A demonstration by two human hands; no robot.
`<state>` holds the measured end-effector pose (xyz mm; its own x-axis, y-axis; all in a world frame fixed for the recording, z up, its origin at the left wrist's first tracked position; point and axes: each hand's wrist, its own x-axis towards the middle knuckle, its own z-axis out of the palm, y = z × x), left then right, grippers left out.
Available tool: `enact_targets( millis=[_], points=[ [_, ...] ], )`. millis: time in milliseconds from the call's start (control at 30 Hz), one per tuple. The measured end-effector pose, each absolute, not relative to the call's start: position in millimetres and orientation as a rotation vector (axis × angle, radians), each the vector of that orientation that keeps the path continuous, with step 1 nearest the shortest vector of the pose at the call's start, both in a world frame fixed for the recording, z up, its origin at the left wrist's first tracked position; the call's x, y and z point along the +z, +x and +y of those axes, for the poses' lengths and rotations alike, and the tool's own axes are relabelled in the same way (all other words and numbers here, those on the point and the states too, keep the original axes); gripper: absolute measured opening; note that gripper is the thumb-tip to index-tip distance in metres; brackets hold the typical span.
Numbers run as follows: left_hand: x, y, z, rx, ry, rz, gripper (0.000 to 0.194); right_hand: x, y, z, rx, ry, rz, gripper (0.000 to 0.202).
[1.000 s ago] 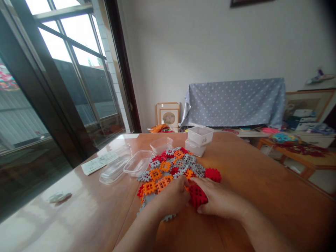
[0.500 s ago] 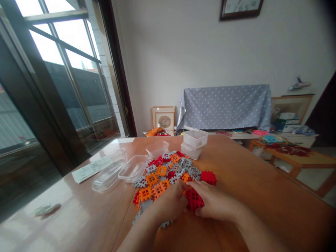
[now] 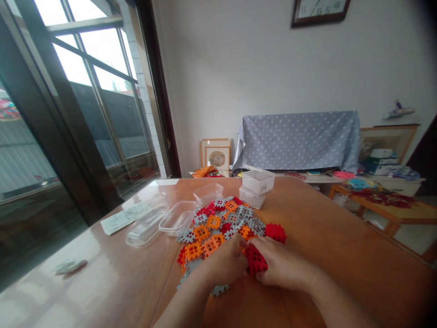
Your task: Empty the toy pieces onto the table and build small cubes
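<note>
Red interlocking plastic pieces, joined in a block (image 3: 256, 260), are between my two hands at the near side of a pile. My right hand (image 3: 278, 262) is wrapped round the block's right side, thumb below and fingers on top. Curled against its left edge is my left hand (image 3: 230, 259), whose fingertips are partly hidden. The pile of orange, grey and red pieces (image 3: 214, 222) spreads beyond and left of my hands. Another red block (image 3: 276, 233) lies just past my right hand. A grey piece (image 3: 219, 289) shows under my left wrist.
Left of the pile are an open clear container (image 3: 177, 219), clear lids (image 3: 145, 228) and printed paper (image 3: 126, 217). Two stacked white boxes (image 3: 258, 181) stand behind it. A small crumpled packet (image 3: 70, 266) lies on the wooden table (image 3: 327, 237) at the left.
The whole view has shifted slightly, so things appear a little further right. Both hands stay at the red block, with hardly any change in their hold.
</note>
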<state>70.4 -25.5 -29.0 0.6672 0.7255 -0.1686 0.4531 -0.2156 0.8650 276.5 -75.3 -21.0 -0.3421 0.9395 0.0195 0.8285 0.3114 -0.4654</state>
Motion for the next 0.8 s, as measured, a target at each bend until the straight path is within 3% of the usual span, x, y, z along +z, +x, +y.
enact_targets(
  millis=[633,800],
  points=[
    [-28.9,67.0,-20.9,0.436,1.798,0.992,0.032,-21.9,274.6,-74.6,0.536,-1.542,-2.261,0.035],
    [-29.2,69.8,-19.9,0.5,1.709,1.005,0.026,-8.9,273.3,-78.6,0.53,-1.561,-2.227,0.041]
  ],
)
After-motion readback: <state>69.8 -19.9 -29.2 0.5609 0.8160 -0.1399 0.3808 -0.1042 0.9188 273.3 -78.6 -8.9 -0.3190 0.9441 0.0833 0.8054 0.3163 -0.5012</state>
